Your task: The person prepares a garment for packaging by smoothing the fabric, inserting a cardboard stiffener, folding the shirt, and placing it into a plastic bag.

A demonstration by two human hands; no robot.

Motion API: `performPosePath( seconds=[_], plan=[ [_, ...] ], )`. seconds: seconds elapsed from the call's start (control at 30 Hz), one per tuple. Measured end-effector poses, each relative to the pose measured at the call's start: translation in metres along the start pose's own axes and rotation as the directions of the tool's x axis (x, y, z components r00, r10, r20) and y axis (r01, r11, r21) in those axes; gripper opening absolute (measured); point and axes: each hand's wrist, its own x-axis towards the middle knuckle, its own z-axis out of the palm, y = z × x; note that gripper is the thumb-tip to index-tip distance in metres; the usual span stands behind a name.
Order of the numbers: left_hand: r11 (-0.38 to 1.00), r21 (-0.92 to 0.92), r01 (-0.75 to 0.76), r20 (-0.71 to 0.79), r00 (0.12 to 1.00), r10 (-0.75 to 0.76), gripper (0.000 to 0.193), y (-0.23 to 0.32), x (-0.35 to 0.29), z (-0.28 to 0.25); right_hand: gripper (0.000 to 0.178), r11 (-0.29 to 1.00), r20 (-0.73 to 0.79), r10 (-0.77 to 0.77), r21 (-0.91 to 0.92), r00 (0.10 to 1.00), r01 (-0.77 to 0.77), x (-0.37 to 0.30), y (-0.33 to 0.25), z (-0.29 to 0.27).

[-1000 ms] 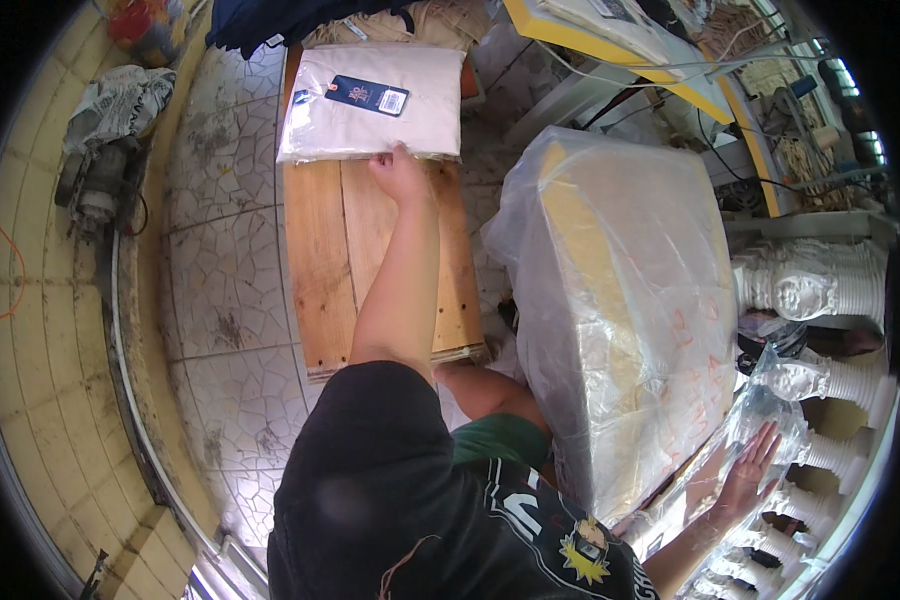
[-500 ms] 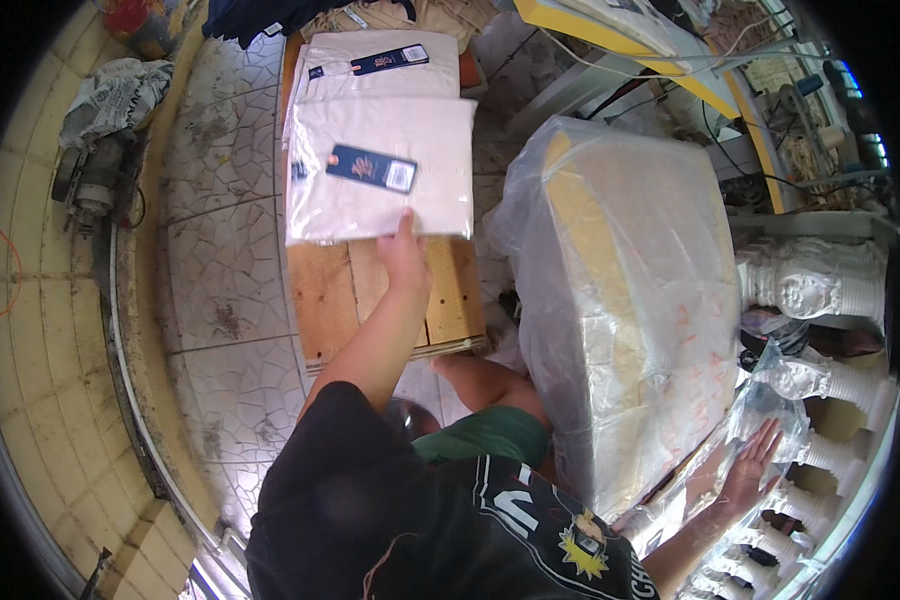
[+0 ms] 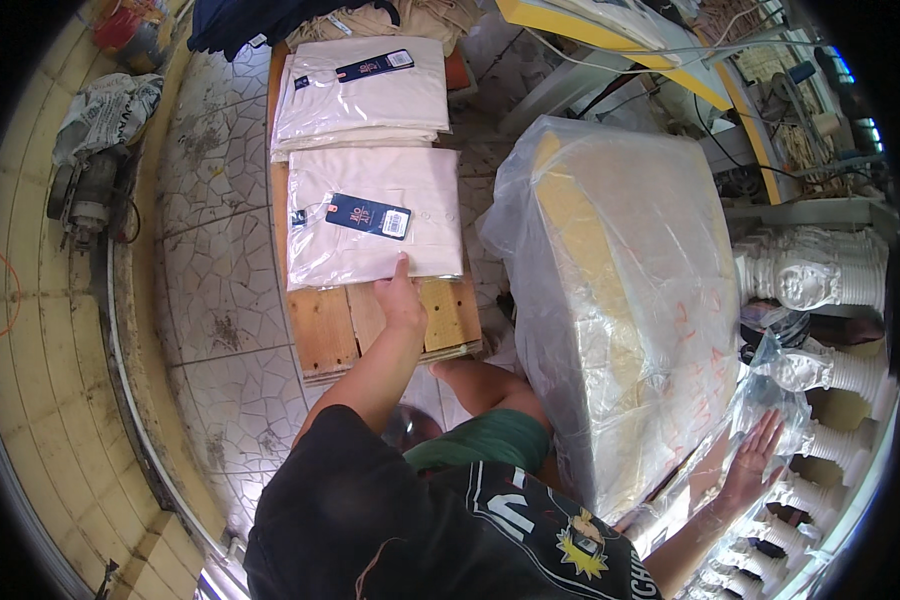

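A folded cream shirt [image 3: 360, 255] in a clear plastic bag, with a dark blue tag [image 3: 368, 215] on its front, lies at the near part of a wooden bench [image 3: 325, 325]. My left hand [image 3: 400, 298] grips the near edge of this bag, its thumb on top and the other fingers hidden beneath. Just beyond lies a stack of similar bagged cream shirts [image 3: 355, 95], also with a tag on top. Far to the right, my right hand [image 3: 753, 462] is open, fingers stretched out over crumpled clear plastic [image 3: 780, 405] beside the white balusters.
A large plastic-wrapped bundle [image 3: 630, 300] stands right of the bench. White balusters [image 3: 815, 275] line the right side. Dark and beige clothes [image 3: 270, 20] lie at the far end. A motor [image 3: 92, 200] sits by the left wall, and a yellow-edged table [image 3: 610, 45] stands far right.
The bagged shirt in my left hand has come nearer to me, off the overlap with the far stack, leaving a narrow gap. My right hand stays nearly where it was.
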Motion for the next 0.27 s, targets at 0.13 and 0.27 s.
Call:
performPosePath(
  seconds=[0.13, 0.27],
  plan=[
    [1.0, 0.008, -0.007, 0.039, 0.999, 0.007, 0.033, 0.007, -0.007, 0.001, 0.065, 1.0, 0.005, 0.005, -0.006, 1.0, -0.005, 0.001, 0.0, -0.002],
    [0.983, -0.05, -0.177, 0.132, 0.974, 0.183, 0.039, 0.04, -0.05, 0.03, 0.068, 1.0, -0.005, -0.003, -0.002, 1.0, 0.003, 0.001, 0.002, 0.003]
  ],
)
